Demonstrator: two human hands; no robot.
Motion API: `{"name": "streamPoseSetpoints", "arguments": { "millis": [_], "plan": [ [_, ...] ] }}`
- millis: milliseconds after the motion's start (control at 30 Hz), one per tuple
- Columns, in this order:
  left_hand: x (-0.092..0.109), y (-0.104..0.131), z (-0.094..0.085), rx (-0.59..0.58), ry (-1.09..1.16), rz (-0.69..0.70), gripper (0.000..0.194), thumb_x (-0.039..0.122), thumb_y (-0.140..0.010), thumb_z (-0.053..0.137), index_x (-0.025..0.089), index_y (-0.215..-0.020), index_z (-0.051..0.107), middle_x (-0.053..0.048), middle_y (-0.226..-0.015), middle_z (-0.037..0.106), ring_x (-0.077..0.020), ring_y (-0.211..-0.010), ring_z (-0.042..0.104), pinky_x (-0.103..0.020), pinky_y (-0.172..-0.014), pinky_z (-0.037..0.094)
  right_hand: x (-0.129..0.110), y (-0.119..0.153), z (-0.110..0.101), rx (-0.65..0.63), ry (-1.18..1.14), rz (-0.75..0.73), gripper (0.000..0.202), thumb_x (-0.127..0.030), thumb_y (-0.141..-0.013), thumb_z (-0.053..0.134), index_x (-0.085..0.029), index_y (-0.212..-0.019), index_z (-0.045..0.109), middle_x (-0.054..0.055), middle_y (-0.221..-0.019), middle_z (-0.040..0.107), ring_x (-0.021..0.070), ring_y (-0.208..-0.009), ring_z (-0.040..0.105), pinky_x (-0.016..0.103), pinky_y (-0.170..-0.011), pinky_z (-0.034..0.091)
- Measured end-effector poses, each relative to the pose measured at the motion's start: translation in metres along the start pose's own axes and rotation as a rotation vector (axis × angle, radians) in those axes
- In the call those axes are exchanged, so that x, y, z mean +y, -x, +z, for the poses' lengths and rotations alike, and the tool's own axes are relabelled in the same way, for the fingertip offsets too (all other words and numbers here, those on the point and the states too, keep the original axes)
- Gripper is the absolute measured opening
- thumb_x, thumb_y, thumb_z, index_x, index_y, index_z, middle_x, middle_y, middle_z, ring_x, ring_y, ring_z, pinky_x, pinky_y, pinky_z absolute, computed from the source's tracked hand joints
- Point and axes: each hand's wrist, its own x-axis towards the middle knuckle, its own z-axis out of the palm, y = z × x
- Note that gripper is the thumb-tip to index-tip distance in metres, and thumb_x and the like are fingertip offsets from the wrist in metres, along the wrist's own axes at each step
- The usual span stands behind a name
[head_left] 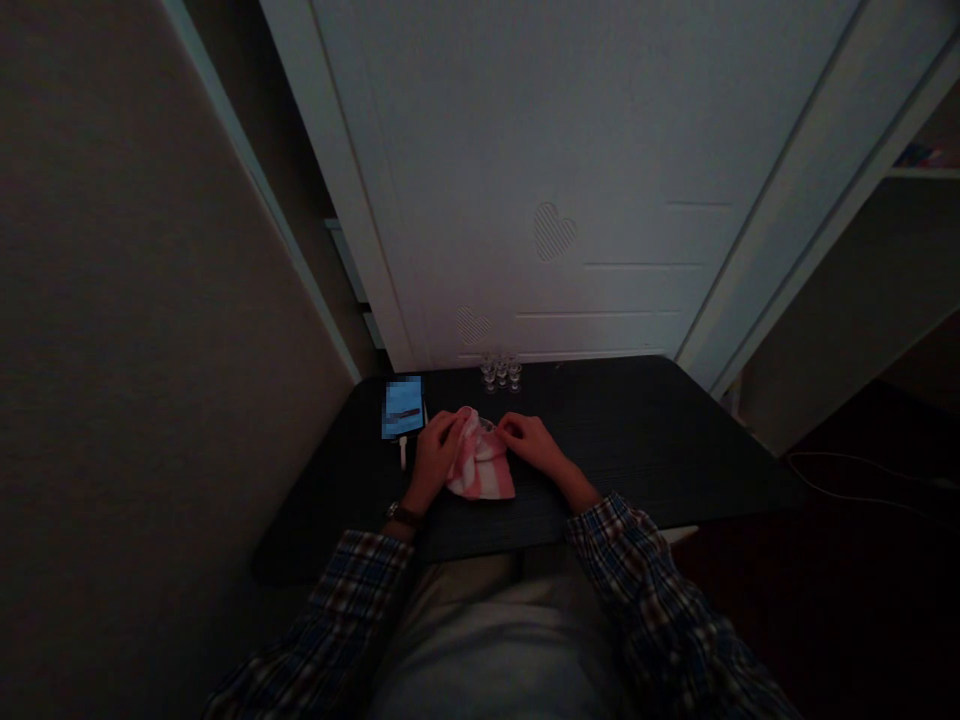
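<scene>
A pink-and-white cloth (484, 475) lies bunched in front of me, its lower edge draped on the dark table. My left hand (437, 450) is closed on the cloth's upper left part, with thumb and fingers pinched together. A pale, rounded, see-through rim, apparently a small glass (487, 424), shows at the top of the cloth; its lower part is covered. My right hand (531, 441) is closed in a pinch at the right edge of that rim. Its fingertips are small and dim in this view.
Several small clear stemmed glasses (501, 373) stand in a group at the table's back edge, before a white panel (600, 140) with heart patterns. A lit phone (403, 408) with a white cable (403, 453) lies left of my hands on the dark table (637, 430).
</scene>
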Motion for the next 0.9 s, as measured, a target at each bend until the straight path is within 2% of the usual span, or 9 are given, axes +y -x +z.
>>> {"name": "streamPoseSetpoints", "arguments": {
  "millis": [167,267,533,633,800,900],
  "plan": [
    [-0.007,-0.002,0.002,-0.121,0.075,0.031,0.024,0.026,-0.083,0.047,0.019,-0.099,0.063,-0.005,-0.097,0.059,-0.0174,-0.091,0.055,-0.029,-0.080,0.042,0.001,0.000,-0.001,0.086,0.047,0.057,0.020,-0.034,-0.083,0.048,-0.017,-0.082,0.060,0.000,-0.067,0.061,0.0108,-0.060,0.053,0.020,-0.055,0.035],
    [-0.011,-0.002,0.004,-0.160,0.090,0.010,0.027,0.021,-0.079,0.051,0.021,-0.104,0.061,-0.004,-0.098,0.058,-0.0164,-0.087,0.055,-0.029,-0.077,0.044,0.001,0.001,-0.001,0.116,0.088,0.077,0.019,-0.033,-0.084,0.048,-0.018,-0.083,0.059,0.000,-0.069,0.061,0.0110,-0.061,0.053,0.020,-0.057,0.035],
    [-0.014,-0.001,0.004,-0.067,0.057,0.017,0.015,0.021,-0.073,0.059,0.021,-0.087,0.063,-0.001,-0.088,0.054,-0.0153,-0.080,0.055,-0.027,-0.070,0.045,-0.008,0.006,-0.005,0.064,0.162,-0.042,0.018,-0.032,-0.083,0.050,-0.020,-0.095,0.056,-0.001,-0.073,0.059,0.0119,-0.065,0.052,0.021,-0.059,0.035],
    [-0.008,-0.002,0.002,-0.015,0.051,0.027,0.012,0.020,-0.073,0.059,0.020,-0.084,0.063,-0.001,-0.086,0.054,-0.0153,-0.080,0.054,-0.027,-0.068,0.044,-0.009,0.006,-0.004,0.055,0.138,-0.059,0.026,-0.027,-0.079,0.056,-0.021,-0.104,0.053,-0.001,-0.080,0.058,0.0127,-0.070,0.052,0.022,-0.063,0.038],
    [0.001,0.000,0.000,0.038,0.093,0.072,0.010,0.023,-0.074,0.059,0.019,-0.082,0.063,-0.001,-0.086,0.053,-0.0152,-0.081,0.053,-0.025,-0.065,0.043,-0.009,0.000,-0.007,0.186,-0.074,-0.159,0.031,-0.020,-0.076,0.057,-0.021,-0.106,0.054,0.004,-0.097,0.053,0.0134,-0.080,0.052,0.025,-0.071,0.042],
    [0.002,0.000,0.001,0.053,0.119,0.060,0.009,0.023,-0.073,0.060,0.019,-0.081,0.062,-0.001,-0.084,0.052,-0.0146,-0.078,0.052,-0.025,-0.064,0.042,-0.010,-0.003,-0.009,0.217,-0.220,-0.160,0.035,-0.019,-0.074,0.059,-0.020,-0.108,0.053,0.004,-0.098,0.054,0.0133,-0.081,0.053,0.025,-0.072,0.044]
  ]
}}
